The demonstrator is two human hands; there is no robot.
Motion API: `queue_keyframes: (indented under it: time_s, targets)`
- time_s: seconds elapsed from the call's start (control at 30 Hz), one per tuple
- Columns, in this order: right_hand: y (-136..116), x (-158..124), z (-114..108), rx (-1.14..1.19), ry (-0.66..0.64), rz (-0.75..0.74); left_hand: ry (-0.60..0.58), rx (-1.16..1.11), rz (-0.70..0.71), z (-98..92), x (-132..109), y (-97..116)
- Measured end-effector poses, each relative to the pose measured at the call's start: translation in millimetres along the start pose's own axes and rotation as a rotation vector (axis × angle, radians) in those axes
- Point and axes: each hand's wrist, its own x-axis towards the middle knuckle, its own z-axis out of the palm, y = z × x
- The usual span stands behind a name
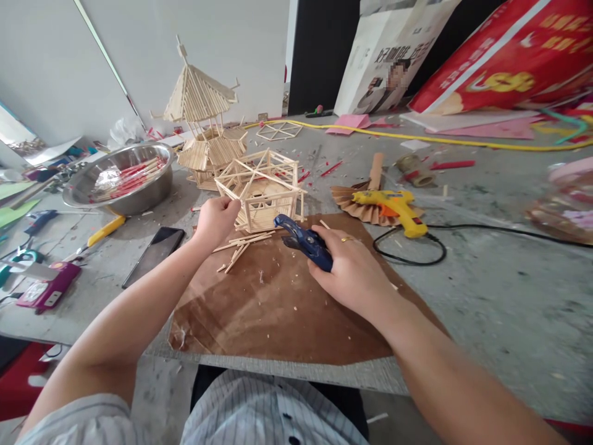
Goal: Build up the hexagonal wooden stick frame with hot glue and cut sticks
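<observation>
My left hand [217, 220] is closed in a pinch at the left front of a small frame [273, 201] built of pale wooden sticks. Whatever its fingers hold is hidden. A blue hand cutter [309, 245] is gripped in my right hand [345, 266], its head pointing left towards the frame's lower front. Several loose sticks [243, 240] lie below the frame on a brown sheet [278, 309]. Just behind the frame stands a tiered stick pavilion [201, 99] with a pointed roof.
On the left are a metal bowl [157, 191] of red-tipped sticks, a phone [154, 254], a yellow-handled knife [106, 230] and a purple power strip [49, 287]. A yellow glue gun [393, 207] with a black cord lies right. A yellow cable [417, 141] crosses behind.
</observation>
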Motion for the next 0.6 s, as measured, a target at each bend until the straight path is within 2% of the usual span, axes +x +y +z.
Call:
queue_keyframes:
  time_s: [0.4,0.47,0.6]
  targets:
    - [-1.1,1.0,-2.6,-0.020,-0.040,0.018,-0.026,0.000,-0.054,-2.1,-2.1,3.0]
    - [-1.2,1.0,-2.6,-0.023,-0.045,0.019,-0.049,-0.080,-0.093,-2.1,-2.6,3.7]
    - [-1.6,0.9,-2.3,-0.022,-0.041,0.018,-0.150,-0.393,-0.198,-2.6,-4.3,6.2]
